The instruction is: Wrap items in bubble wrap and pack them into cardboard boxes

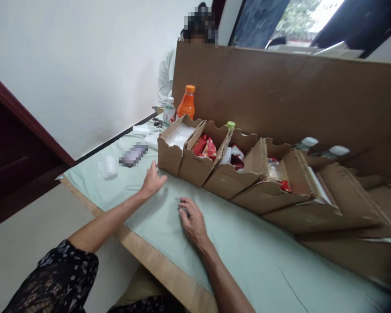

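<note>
My left hand (153,180) reaches over the table near the front left cardboard box (169,156), its fingers apart and nothing in it. Lower and to the right, my right hand (194,222) is by the green tablecloth (169,217). Its fingers are loosely bent, with a gap to the thumb and nothing held. Clear bubble wrap (181,134) fills the top of the left box. Red packets (206,148) stand in the box beside it, and further boxes hold red and clear-wrapped items whose kind I cannot make out.
Left of the boxes lie a clear plastic roll (110,167) and a blurred phone-like object (133,154). An orange bottle (186,104) and a small white-capped bottle (168,113) stand behind. A tall cardboard sheet (280,95) backs the row; a person (166,76) is beyond it.
</note>
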`<move>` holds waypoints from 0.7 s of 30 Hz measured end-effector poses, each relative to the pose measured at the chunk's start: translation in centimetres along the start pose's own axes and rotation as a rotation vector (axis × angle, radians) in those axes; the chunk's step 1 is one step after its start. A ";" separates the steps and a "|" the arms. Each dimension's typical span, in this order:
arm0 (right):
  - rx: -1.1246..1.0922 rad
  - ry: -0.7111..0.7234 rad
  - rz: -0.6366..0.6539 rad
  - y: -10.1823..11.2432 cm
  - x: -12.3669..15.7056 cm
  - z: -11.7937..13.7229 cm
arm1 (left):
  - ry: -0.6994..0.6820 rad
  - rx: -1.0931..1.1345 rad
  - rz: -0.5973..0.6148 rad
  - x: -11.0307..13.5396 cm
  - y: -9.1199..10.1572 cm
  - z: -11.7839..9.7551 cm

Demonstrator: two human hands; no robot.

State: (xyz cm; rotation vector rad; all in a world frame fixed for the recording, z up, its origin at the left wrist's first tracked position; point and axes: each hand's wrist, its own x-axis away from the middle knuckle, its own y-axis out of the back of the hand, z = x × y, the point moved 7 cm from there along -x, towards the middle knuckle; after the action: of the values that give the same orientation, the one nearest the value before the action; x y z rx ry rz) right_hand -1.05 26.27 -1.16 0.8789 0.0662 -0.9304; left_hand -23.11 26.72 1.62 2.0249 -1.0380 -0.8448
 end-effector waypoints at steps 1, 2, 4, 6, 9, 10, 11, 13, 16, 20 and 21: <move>0.020 0.012 0.019 -0.3 0.0 0.4 | -0.027 -0.008 0.021 1.2 -1.0 -1.0; 0.039 0.021 0.038 -0.6 0.1 0.9 | -0.065 -0.017 0.049 2.6 -1.9 -1.9; 0.085 0.018 0.073 -1.1 1.1 2.1 | -0.157 -0.036 0.114 5.8 -3.1 -3.4; 0.152 0.003 0.116 -1.4 3.2 3.4 | -0.239 -0.050 0.170 8.8 -3.3 -3.8; 0.290 0.034 0.241 -1.3 7.9 6.2 | -0.334 -0.072 0.208 11.8 -2.7 -3.1; 0.321 0.052 0.284 -1.0 9.8 7.3 | -0.382 -0.128 0.189 12.7 -2.5 -2.8; 0.332 0.063 0.317 -0.4 11.7 8.3 | -0.422 -0.174 0.164 13.8 -2.3 -2.5; 0.280 0.066 0.356 1.0 15.5 10.3 | -0.491 -0.234 0.138 16.3 -2.3 -2.0; 0.087 0.059 0.360 4.2 19.9 11.5 | -0.549 -0.278 0.104 19.9 -2.1 -1.6; 0.016 -0.159 0.077 11.5 21.4 6.6 | -0.571 -0.279 0.128 20.4 -1.9 -3.1; 0.064 -0.219 -0.008 13.5 21.3 4.6 | -0.577 -0.269 0.141 19.9 -2.0 -4.1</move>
State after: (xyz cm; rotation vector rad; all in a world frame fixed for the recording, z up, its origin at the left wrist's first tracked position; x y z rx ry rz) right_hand 20.57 12.70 1.78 0.8312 -0.1494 -1.0358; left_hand -9.77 11.75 -2.30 1.4918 -1.2724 -1.4526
